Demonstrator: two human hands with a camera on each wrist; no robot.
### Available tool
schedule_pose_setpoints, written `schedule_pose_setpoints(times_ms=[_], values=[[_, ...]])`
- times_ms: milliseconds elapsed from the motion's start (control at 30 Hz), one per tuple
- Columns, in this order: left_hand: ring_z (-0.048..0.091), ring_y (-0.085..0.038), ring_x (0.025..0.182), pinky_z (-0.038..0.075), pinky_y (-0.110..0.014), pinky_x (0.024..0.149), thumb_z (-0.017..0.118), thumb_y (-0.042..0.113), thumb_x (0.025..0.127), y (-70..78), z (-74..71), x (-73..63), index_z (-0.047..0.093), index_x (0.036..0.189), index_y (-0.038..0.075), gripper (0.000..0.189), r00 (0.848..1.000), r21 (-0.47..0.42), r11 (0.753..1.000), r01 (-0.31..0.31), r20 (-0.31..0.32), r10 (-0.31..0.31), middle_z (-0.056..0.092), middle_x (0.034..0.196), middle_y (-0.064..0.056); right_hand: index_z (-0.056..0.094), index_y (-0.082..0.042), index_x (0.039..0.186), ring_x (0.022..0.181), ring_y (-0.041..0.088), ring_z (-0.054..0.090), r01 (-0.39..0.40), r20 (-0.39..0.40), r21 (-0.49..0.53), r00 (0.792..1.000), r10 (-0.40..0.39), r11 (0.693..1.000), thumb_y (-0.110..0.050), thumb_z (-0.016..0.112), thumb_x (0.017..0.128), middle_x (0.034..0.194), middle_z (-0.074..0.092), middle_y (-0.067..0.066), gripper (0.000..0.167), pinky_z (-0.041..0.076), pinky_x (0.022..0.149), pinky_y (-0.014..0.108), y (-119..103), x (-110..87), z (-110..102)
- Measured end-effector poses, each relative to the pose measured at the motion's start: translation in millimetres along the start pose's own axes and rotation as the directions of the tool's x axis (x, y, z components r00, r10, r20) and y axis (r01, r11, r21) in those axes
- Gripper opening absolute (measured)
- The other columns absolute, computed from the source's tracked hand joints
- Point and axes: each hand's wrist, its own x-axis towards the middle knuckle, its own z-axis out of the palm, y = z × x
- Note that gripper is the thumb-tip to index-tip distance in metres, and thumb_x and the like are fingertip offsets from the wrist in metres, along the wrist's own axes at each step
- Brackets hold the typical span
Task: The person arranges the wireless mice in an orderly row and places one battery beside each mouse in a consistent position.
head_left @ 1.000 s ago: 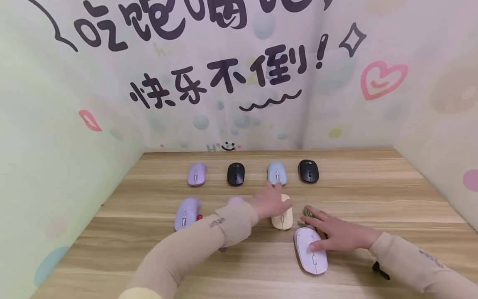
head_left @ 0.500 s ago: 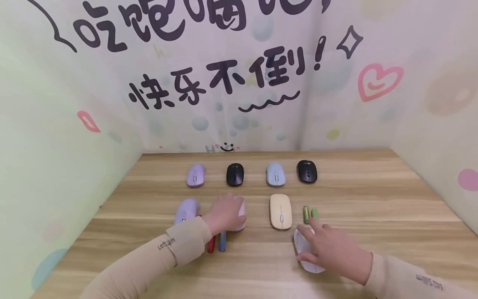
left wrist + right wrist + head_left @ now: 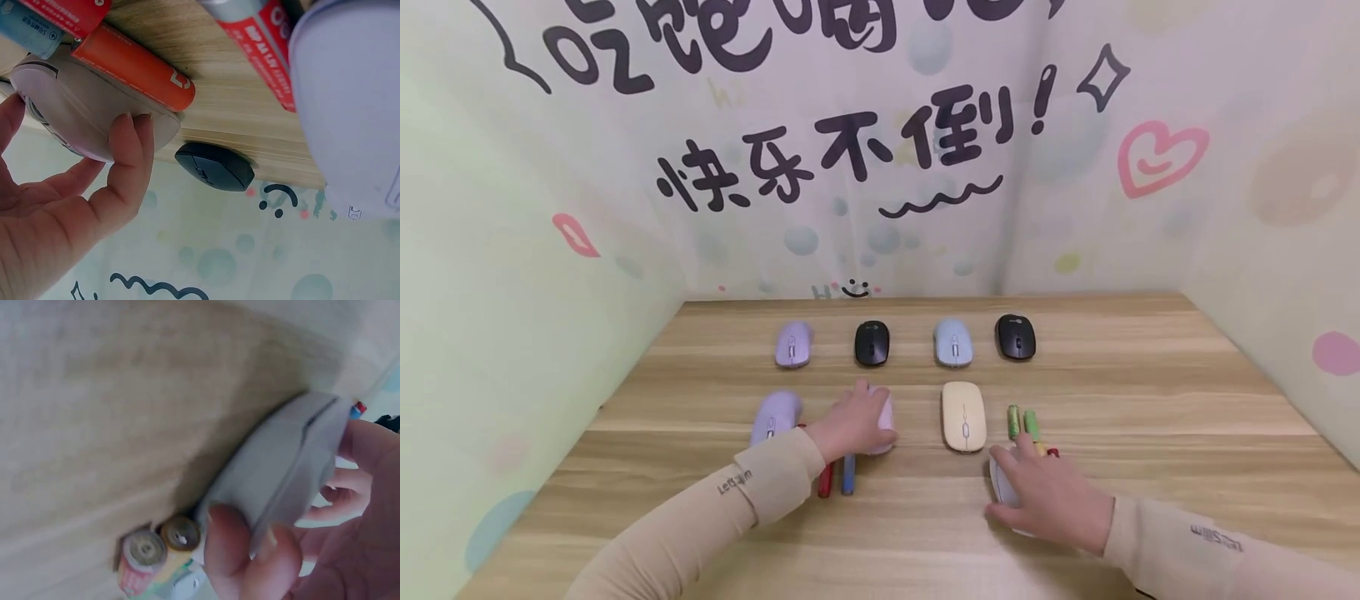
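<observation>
Wood-grain bench (image 3: 1150, 400), walled on three sides by a printed backdrop (image 3: 880, 125) with black lettering. Back row, ranged toward the far edge, from the left: lilac mouse (image 3: 793, 344), black mouse (image 3: 872, 342), pale blue mouse (image 3: 952, 342), second black mouse (image 3: 1015, 337), each well apart from the next. Front row, from the left: larger lilac mouse (image 3: 772, 417); pink mouse (image 3: 880, 421); cream mouse (image 3: 963, 416), untouched; green batteries (image 3: 1022, 422), two, side by side just right of the cream mouse. Left hand (image 3: 850, 425) lay over the pink mouse, fingers curled round its edge and gripping it; the left wrist view showed the fingertips (image 3: 134, 134) hooked on the rim of the shell. Red battery (image 3: 825, 483) and blue battery (image 3: 847, 483) lay just beside that hand, toward the near edge. Right hand (image 3: 1048, 496) sat clamped on a white mouse (image 3: 1002, 487) near the middle of the bench's front, thumb and fingers (image 3: 228, 550) closed on its sides, the shell tilted up off the wood in the right wrist view. Both hands stood well apart, one mouse each. Beige sleeves (image 3: 700, 517) on both arms.
</observation>
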Motion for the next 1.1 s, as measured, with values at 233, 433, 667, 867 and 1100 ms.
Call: schedule_pose_setpoints(times_ms=[233, 433, 667, 867, 1100], values=[[0.048, -0.028, 0.088, 0.045, -0.040, 0.075, 0.069, 0.032, 0.079, 1.3, -1.5, -0.7, 0.047, 0.127, 0.005, 0.060, 1.000, -0.015, 1.000, -0.004, -0.001, 0.004, 0.043, 0.112, -0.017, 0.054, -0.010, 0.117, 0.053, 0.016, 0.044, -0.063, 0.040, 0.128, 0.998, 0.058, 0.990, -0.031, 0.065, 0.067, 0.101, 0.046, 0.018, 0.055, 0.034, 0.040, 0.026, 0.2, 6.6, -7.5], [0.049, -0.029, 0.088, 0.046, -0.040, 0.076, 0.069, 0.032, 0.079, -0.2, -0.4, -0.8, 0.047, 0.128, 0.005, 0.060, 1.000, -0.009, 1.000, -0.004, 0.000, 0.004, 0.043, 0.113, -0.018, 0.045, -0.001, 0.126, 0.056, 0.018, 0.049, -0.126, 0.046, 0.294, 0.992, 0.117, 0.948, -0.028, 0.061, 0.077, 0.106, 0.044, 0.027, 0.058, 0.041, 0.040, 0.022, 29.7, 22.3, -35.9], [0.050, -0.029, 0.087, 0.046, -0.040, 0.076, 0.069, 0.033, 0.078, 0.0, -0.2, -0.7, 0.048, 0.126, 0.004, 0.060, 0.999, 0.017, 1.000, -0.021, -0.033, 0.022, 0.043, 0.112, -0.018, 0.029, 0.004, 0.136, 0.059, 0.024, 0.050, -0.198, 0.015, 0.204, 0.980, 0.199, 0.959, -0.031, 0.057, 0.080, 0.107, 0.036, 0.037, 0.072, 0.042, 0.043, 0.028, 93.6, 47.2, -33.2], [0.052, -0.027, 0.082, 0.047, -0.038, 0.070, 0.070, 0.034, 0.078, 1.8, -0.3, -0.7, 0.049, 0.125, 0.004, 0.059, 0.999, 0.049, 0.998, -0.027, -0.045, 0.029, 0.045, 0.110, -0.017, 0.034, 0.006, 0.134, 0.066, 0.029, 0.052, -0.189, 0.085, 0.161, 0.980, 0.178, 0.969, -0.038, 0.060, 0.080, 0.106, 0.040, 0.039, 0.075, 0.047, 0.049, 0.036, 107.7, 51.3, -13.2], [0.051, -0.027, 0.081, 0.047, -0.039, 0.067, 0.070, 0.034, 0.077, 3.1, -0.7, -1.5, 0.049, 0.125, 0.005, 0.060, 0.999, 0.044, 0.999, -0.001, -0.040, 0.003, 0.045, 0.109, -0.016, 0.032, 0.008, 0.135, 0.080, 0.041, 0.056, -0.151, 0.161, 0.180, 0.979, 0.122, 0.972, -0.035, 0.058, 0.084, 0.117, 0.034, 0.044, 0.072, 0.051, 0.062, 0.047, 98.7, 61.3, -13.2]])
